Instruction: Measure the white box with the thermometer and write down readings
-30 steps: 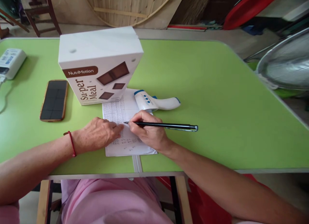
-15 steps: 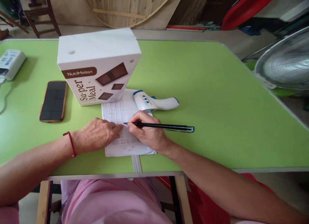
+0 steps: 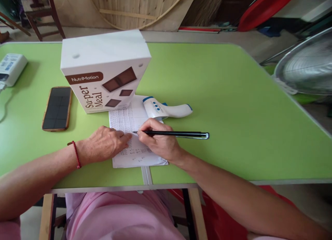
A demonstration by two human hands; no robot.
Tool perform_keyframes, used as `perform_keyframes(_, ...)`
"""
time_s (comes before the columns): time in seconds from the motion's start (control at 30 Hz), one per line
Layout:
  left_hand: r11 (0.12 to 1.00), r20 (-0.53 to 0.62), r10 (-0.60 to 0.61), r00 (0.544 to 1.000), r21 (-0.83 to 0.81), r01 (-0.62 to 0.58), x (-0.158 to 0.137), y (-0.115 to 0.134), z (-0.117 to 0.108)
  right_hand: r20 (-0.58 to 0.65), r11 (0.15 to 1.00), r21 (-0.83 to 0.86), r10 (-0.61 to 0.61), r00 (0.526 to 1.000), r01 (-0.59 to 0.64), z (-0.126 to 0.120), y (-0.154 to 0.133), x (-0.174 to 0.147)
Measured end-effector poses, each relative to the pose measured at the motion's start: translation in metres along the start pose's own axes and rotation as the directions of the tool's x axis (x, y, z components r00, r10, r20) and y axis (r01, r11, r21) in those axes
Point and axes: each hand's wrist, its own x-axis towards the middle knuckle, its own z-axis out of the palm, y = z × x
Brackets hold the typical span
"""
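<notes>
My right hand [image 3: 161,139] is closed around a black pen [image 3: 181,133], whose tip meets a sheet of paper [image 3: 140,159] covered in small handwritten marks. My left hand [image 3: 106,143] rests on the left part of the sheet, fingers lying on it and the index fingertip close to the pen tip; nothing is held in it. A white and blue infrared thermometer [image 3: 166,109] lies across the sheet's upper right part. Behind my hands a white NutriMotion box [image 3: 109,81] stands upright over the paper's top left part, hiding some of it.
A phone [image 3: 57,108] in a brown case lies left of the box. Further left is a white plug-in device [image 3: 12,68] with a cable. The green table [image 3: 233,112] has a metal edge. A large round metal object [image 3: 306,64] stands beyond its right side.
Both hands stay in almost the same place. The pen's rear end has shifted very slightly; the box, phone and thermometer have not moved on the table.
</notes>
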Motion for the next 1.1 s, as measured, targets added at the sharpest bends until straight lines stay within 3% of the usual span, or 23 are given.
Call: perform_keyframes(1.1,1.000,0.022,-0.013,1.000,-0.003,0.013,0.0000,0.0001,-0.0007,0.009,1.000,-0.002,0.007,1.000,-0.007,-0.0044,-0.0011,0.0021)
